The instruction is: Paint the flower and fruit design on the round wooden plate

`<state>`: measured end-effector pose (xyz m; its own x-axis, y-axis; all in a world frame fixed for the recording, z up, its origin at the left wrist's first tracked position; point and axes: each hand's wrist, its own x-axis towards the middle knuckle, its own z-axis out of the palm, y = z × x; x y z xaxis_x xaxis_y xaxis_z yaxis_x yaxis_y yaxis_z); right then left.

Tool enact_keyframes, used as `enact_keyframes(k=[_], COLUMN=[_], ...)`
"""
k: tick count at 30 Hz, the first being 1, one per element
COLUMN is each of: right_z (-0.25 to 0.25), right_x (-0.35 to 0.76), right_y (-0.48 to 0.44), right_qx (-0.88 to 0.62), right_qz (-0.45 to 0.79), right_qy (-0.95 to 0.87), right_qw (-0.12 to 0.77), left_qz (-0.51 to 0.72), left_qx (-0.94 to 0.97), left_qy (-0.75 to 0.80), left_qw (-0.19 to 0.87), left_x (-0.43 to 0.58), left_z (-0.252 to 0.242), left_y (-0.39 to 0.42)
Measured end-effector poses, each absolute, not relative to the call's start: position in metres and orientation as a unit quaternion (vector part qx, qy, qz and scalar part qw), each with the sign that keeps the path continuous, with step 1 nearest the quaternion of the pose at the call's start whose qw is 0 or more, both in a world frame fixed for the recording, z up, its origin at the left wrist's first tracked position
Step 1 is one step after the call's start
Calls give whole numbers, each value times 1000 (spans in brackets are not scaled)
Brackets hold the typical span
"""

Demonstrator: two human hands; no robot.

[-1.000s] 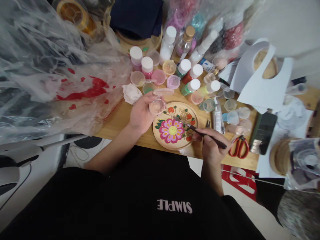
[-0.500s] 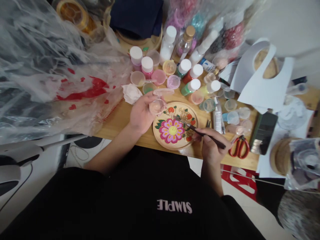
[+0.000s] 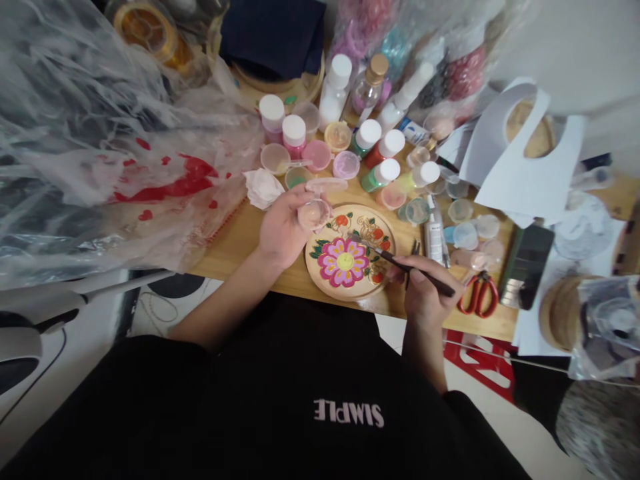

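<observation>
My left hand [image 3: 283,230] is closed round a small clear cup [image 3: 313,215] of pale peach paint, its lid [image 3: 327,185] tipped open behind it. Beside it on the table lies a round wooden board [image 3: 320,283] with a pink and magenta flower [image 3: 345,261], green leaves and small orange blossoms outlined in gold. In my right hand [image 3: 427,297] is a dark-handled paintbrush [image 3: 400,265], gripped like a pen. The brush tip is over the upper middle of the board, above the flower; whether it touches the surface I cannot tell.
Behind the board stand several white-capped paint bottles [image 3: 369,135] and open paint cups [image 3: 317,155]. Crumpled tissue [image 3: 263,188] lies left of them. Red-handled scissors [image 3: 479,297], a white tube [image 3: 435,233] and a dark phone [image 3: 529,263] are at the right. Plastic sheeting [image 3: 125,167] covers the left.
Almost nothing differs. The brush and my right hand have shifted very slightly; my left hand keeps the paint cup in the same place.
</observation>
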<state>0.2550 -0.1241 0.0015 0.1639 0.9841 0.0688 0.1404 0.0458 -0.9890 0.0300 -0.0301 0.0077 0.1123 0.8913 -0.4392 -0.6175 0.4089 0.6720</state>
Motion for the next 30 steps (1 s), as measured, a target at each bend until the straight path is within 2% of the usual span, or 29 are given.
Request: enact_keyframes(k=[30], right_z=[7], right_x=[249], right_y=[-116], right_qx=[-573], right_qz=[394], right_qy=[-494], right_qw=[522], left_qz=[524], left_qx=[155], left_qy=[418], left_qw=[726], left_x=[30], left_z=[8], left_y=[-31])
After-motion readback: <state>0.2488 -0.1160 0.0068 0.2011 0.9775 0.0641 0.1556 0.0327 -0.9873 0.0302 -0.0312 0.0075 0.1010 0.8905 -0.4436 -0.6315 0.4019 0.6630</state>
